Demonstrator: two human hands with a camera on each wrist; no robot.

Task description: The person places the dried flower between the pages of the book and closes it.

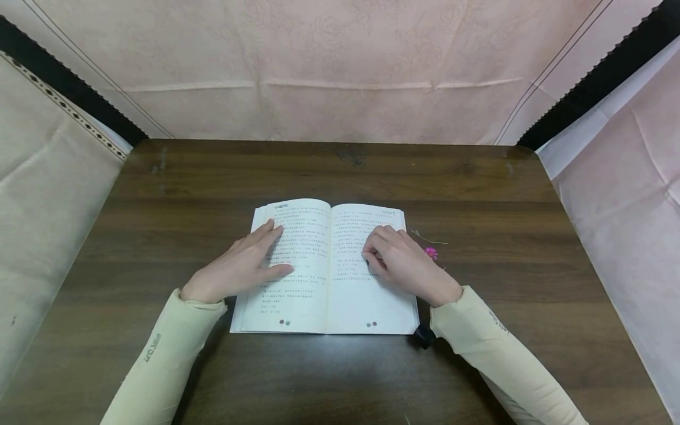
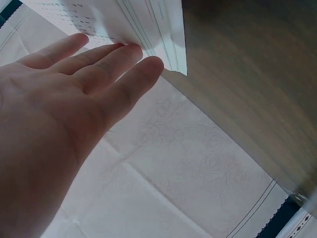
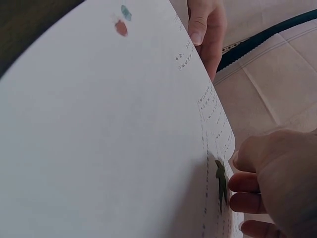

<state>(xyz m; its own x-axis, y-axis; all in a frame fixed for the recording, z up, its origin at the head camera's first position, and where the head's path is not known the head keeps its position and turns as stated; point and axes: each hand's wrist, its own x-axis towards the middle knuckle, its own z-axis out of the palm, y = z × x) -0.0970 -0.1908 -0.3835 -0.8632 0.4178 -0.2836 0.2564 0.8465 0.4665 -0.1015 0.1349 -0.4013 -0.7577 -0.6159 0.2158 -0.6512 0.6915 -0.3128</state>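
An open book [image 1: 350,310] lies on the worktop [image 1: 329,174], 2 printed pages facing up. The left hand [image 1: 236,268] rests across the left page, its fingers [image 1: 260,235] straight and spread. The right hand [image 1: 404,262] is over the right page, fingers curled beside a small green leaf [image 3: 221,186]; whether they grip it, I cannot tell. Just beyond the book's right edge is 1 pink flower [image 1: 431,252]. Pale cloth [image 1: 340,71] lies past the worktop.

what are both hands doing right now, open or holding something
Left hand: open, resting on the left page.
Right hand: curled; whether it pinches the green leaf cannot be told.
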